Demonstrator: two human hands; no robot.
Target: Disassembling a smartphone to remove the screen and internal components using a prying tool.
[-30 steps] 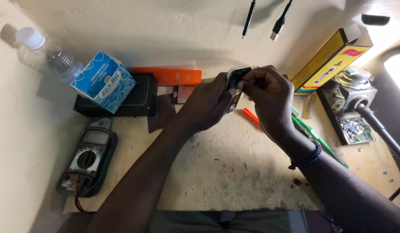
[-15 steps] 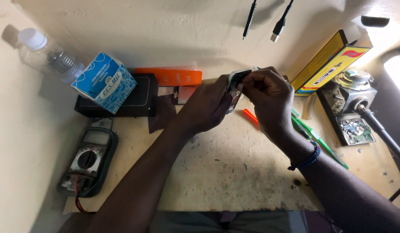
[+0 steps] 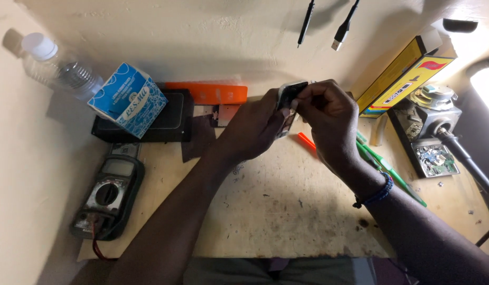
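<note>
Left hand and right hand fingers pinched shut on small dark phone part, raised above bench near back edge.

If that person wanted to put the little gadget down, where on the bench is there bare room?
The widest bare patch of the bench lies at its near edge, between the multimeter and the green pens, partly under the forearms. The back is crowded: black slab carrying a blue carton, orange strip. The right side is packed with a yellow box and a circuit board.
</note>
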